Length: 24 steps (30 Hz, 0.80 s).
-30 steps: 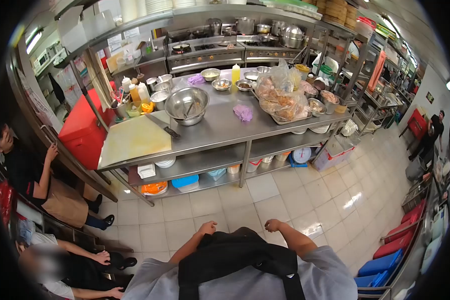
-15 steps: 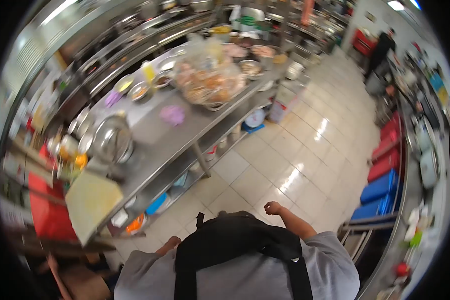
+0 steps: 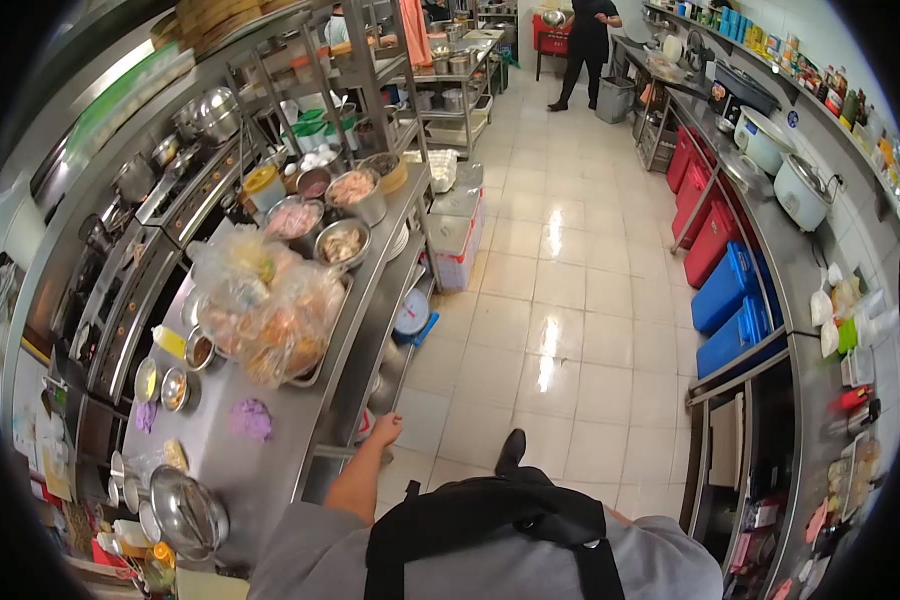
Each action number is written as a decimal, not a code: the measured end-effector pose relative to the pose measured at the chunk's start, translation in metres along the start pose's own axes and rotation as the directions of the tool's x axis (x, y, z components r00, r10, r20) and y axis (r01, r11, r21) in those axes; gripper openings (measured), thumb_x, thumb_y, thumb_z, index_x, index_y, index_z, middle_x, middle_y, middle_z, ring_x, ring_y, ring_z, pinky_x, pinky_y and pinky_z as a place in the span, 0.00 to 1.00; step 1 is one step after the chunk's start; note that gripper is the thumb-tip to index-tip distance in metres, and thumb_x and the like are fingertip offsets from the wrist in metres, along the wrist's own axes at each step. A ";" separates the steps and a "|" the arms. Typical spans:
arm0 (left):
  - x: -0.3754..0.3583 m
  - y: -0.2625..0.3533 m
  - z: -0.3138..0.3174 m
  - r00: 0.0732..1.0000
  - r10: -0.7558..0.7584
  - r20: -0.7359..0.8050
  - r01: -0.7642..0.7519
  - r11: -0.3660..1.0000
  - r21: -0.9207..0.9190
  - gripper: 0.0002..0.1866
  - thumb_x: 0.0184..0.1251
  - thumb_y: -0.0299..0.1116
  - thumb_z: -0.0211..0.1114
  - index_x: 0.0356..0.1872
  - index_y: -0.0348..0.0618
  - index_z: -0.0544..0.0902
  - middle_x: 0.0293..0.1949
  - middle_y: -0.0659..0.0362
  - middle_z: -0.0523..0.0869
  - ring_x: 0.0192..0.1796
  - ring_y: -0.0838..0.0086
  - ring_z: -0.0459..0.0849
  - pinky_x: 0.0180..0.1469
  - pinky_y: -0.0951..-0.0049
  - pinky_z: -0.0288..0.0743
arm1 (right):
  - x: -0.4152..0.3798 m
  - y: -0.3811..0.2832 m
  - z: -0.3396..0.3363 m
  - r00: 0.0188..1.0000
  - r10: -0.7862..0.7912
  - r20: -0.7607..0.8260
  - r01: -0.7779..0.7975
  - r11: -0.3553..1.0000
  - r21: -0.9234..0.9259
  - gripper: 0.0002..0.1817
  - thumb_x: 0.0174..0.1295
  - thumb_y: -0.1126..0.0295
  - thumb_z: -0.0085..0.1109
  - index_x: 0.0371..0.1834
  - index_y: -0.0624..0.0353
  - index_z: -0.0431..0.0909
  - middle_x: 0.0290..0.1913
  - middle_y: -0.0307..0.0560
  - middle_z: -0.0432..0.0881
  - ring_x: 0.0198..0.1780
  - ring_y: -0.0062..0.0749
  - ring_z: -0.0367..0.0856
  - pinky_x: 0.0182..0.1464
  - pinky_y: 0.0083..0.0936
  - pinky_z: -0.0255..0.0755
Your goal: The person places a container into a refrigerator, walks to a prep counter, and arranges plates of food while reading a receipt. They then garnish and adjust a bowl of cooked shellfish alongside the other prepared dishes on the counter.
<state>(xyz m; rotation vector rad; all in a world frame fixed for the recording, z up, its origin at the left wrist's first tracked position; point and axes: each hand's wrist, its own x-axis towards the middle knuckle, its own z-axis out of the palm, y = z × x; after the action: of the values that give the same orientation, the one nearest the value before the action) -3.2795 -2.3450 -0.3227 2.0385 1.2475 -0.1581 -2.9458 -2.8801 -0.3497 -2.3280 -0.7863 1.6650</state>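
Observation:
My left hand [image 3: 384, 430] hangs at my side with loose fingers, empty, right beside the edge of the long steel table [image 3: 300, 420]. My right hand is hidden from the camera behind my body. My black shoe [image 3: 511, 449] shows on the tiled floor in front of me. On the table nearest my left hand lie a purple cloth [image 3: 251, 419] and a tray of food wrapped in clear plastic bags [image 3: 263, 318].
Metal bowls of food [image 3: 342, 242] line the far part of the table, and a large steel bowl [image 3: 184, 513] sits near me. A scale [image 3: 410, 315] stands under the table. Red and blue bins [image 3: 727, 290] line the right counter. A person in black [image 3: 585, 40] stands far down the aisle.
My view has swung to the right, from facing the table to looking down the aisle. My left arm has dropped beside the table; my right hand has gone out of sight.

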 end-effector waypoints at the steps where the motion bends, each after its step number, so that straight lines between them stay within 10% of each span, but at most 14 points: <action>1: 0.020 0.024 0.000 1.000 -0.020 0.003 0.020 0.981 -0.192 0.19 0.55 0.32 0.61 0.51 0.44 0.80 0.40 0.52 0.86 0.43 0.64 0.84 0.48 0.66 0.76 | 0.007 0.011 -0.012 1.000 0.006 0.009 -0.006 1.000 -0.004 0.11 0.57 0.66 0.51 0.25 0.56 0.83 0.24 0.45 0.84 0.23 0.31 0.81 0.27 0.31 0.76; 7: 0.084 0.117 0.045 0.993 -0.073 0.094 0.106 0.902 -0.419 0.20 0.58 0.32 0.60 0.53 0.44 0.79 0.33 0.56 0.86 0.35 0.72 0.84 0.37 0.70 0.76 | 0.107 0.045 -0.129 0.982 0.164 0.095 -0.162 0.986 -0.027 0.10 0.57 0.64 0.53 0.27 0.52 0.84 0.26 0.44 0.85 0.26 0.32 0.82 0.31 0.34 0.76; 11: 0.100 0.126 0.055 0.828 -0.124 0.546 0.152 0.988 -0.006 0.22 0.57 0.32 0.60 0.56 0.45 0.77 0.36 0.55 0.86 0.34 0.68 0.85 0.34 0.66 0.77 | 0.222 -0.011 -0.245 0.994 0.061 0.090 -0.039 0.973 -0.226 0.11 0.56 0.65 0.51 0.25 0.53 0.83 0.24 0.44 0.84 0.24 0.30 0.81 0.29 0.31 0.75; 13: 0.106 0.107 0.064 0.822 -0.229 0.522 0.375 0.907 -0.192 0.24 0.55 0.31 0.61 0.57 0.45 0.76 0.40 0.55 0.85 0.35 0.65 0.86 0.32 0.66 0.78 | 0.253 -0.081 -0.303 0.995 -0.010 -0.099 0.005 0.998 -0.057 0.11 0.55 0.68 0.49 0.24 0.59 0.81 0.21 0.45 0.82 0.20 0.27 0.79 0.22 0.26 0.73; 18: 0.127 0.073 0.054 0.874 -0.296 0.385 0.348 0.935 -0.072 0.20 0.56 0.31 0.60 0.53 0.45 0.77 0.39 0.55 0.85 0.35 0.66 0.86 0.31 0.65 0.78 | 0.303 -0.226 -0.403 0.879 -0.280 -0.385 0.349 0.929 0.122 0.17 0.57 0.68 0.53 0.46 0.66 0.80 0.26 0.50 0.84 0.25 0.29 0.82 0.30 0.24 0.76; 24: 0.211 0.099 0.024 0.804 -0.328 0.496 0.320 0.942 0.104 0.15 0.56 0.32 0.59 0.46 0.44 0.80 0.36 0.55 0.86 0.33 0.67 0.86 0.31 0.65 0.78 | 0.315 -0.277 -0.467 0.905 -0.277 -0.324 0.281 0.959 -0.033 0.18 0.56 0.64 0.56 0.47 0.60 0.81 0.30 0.46 0.86 0.31 0.27 0.84 0.36 0.25 0.77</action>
<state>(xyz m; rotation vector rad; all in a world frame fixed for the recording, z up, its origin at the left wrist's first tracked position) -3.0825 -2.2340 -0.3839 1.6179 1.2309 -0.8194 -2.5297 -2.4107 -0.3231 -2.2654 -0.9740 1.1269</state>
